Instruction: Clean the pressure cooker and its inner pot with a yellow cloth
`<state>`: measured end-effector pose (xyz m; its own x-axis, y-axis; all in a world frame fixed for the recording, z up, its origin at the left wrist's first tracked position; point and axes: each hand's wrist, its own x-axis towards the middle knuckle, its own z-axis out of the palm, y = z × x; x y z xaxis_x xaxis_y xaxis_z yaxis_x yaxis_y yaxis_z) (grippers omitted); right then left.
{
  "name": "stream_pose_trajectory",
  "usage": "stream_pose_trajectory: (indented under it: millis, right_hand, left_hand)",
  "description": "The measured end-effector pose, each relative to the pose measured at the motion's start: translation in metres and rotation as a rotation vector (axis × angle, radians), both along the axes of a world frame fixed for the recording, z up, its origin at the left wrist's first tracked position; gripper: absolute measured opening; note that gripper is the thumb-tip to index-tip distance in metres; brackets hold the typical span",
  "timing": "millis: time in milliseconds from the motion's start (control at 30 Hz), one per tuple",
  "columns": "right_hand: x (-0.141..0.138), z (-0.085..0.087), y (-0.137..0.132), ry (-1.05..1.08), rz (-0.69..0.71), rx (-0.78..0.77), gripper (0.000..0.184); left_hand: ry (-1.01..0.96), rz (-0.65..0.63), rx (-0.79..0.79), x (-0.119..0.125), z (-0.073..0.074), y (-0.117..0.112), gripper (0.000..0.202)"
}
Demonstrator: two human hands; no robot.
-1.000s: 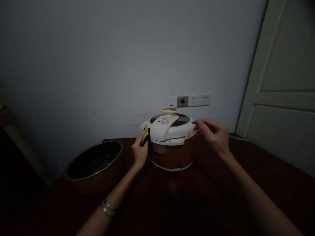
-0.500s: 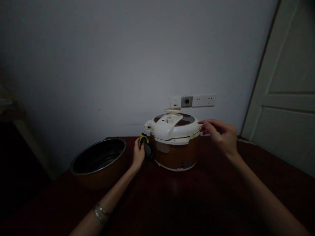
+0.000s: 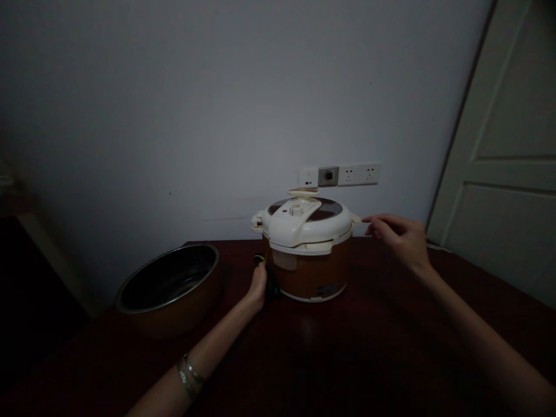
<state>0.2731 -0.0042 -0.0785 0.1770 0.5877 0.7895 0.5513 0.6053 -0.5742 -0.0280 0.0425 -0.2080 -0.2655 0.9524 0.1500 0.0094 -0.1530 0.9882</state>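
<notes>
An electric pressure cooker (image 3: 309,263) with a white lid (image 3: 306,223) and orange-brown body stands on a dark red table (image 3: 356,359) near the wall. My left hand (image 3: 258,286) is low at the cooker's left side, closed on a dark sponge with a yellow edge (image 3: 269,284) pressed against the body. My right hand (image 3: 402,240) hovers just right of the lid's side handle, fingers curled loosely, holding nothing that I can see.
A large metal inner pot (image 3: 169,286) sits on the table to the left. Wall sockets (image 3: 339,175) are behind the cooker. A white door (image 3: 508,162) stands at the right. The room is dim.
My left hand has slid the sponge down from the lid's left edge to the lower side of the cooker. My right hand has drifted right, off the lid's rim.
</notes>
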Motion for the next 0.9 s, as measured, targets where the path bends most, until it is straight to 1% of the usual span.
stream_pose_trajectory:
  millis: [33, 67, 100, 167, 300, 467, 533, 567, 633, 733, 767, 800, 833, 867, 900]
  right_hand:
    - [0.001, -0.001, 0.001, 0.003, 0.000, -0.003, 0.020]
    - [0.001, -0.001, 0.002, 0.007, 0.000, -0.004, 0.020]
    - [0.002, -0.001, 0.003, 0.010, 0.001, -0.004, 0.020]
    - [0.002, -0.001, 0.004, 0.011, 0.007, 0.001, 0.020]
    - [-0.001, -0.001, 0.004, -0.010, 0.022, 0.007, 0.020]
    - [-0.007, -0.003, 0.007, -0.032, 0.043, -0.002, 0.021]
    - [-0.009, -0.004, 0.007, -0.050, 0.042, 0.006, 0.021]
    - [-0.010, -0.004, 0.008, -0.061, 0.040, 0.013, 0.021]
    - [-0.011, -0.005, 0.008, -0.073, 0.037, 0.026, 0.021]
    - [-0.011, -0.005, 0.009, -0.081, 0.030, 0.030, 0.021]
    - [-0.011, -0.006, 0.009, -0.083, 0.026, 0.028, 0.020]
    - [-0.011, -0.006, 0.009, -0.087, 0.021, 0.027, 0.020]
    - [-0.011, -0.006, 0.009, -0.089, 0.015, 0.029, 0.020]
    - [-0.011, -0.006, 0.009, -0.092, 0.012, 0.034, 0.020]
    - [-0.010, -0.006, 0.009, -0.096, 0.012, 0.039, 0.020]
  left_hand:
    - [0.007, 0.006, -0.042, -0.001, 0.000, 0.000, 0.026]
    - [-0.036, -0.009, -0.120, -0.001, 0.000, -0.001, 0.018]
    - [-0.046, -0.009, -0.158, -0.002, 0.000, -0.002, 0.011]
    - [-0.041, 0.000, -0.183, -0.005, 0.000, -0.006, 0.003]
    - [-0.060, -0.007, -0.228, -0.008, 0.000, -0.020, 0.011]
    - [-0.095, -0.017, -0.230, -0.007, 0.004, -0.038, 0.012]
    - [-0.095, -0.001, -0.205, -0.005, 0.012, -0.042, 0.013]
    - [-0.080, 0.009, -0.170, -0.005, 0.018, -0.044, 0.014]
    - [-0.023, 0.030, -0.044, -0.003, 0.036, -0.044, 0.015]
    - [0.098, 0.054, 0.209, -0.003, 0.067, -0.040, 0.020]
    - [0.126, 0.055, 0.254, -0.003, 0.075, -0.037, 0.021]
    - [0.143, 0.051, 0.270, -0.004, 0.080, -0.034, 0.021]
    - [0.147, 0.046, 0.248, -0.004, 0.081, -0.031, 0.020]
    - [0.139, 0.039, 0.195, -0.003, 0.078, -0.029, 0.019]
    - [0.123, 0.030, 0.127, -0.003, 0.073, -0.027, 0.018]
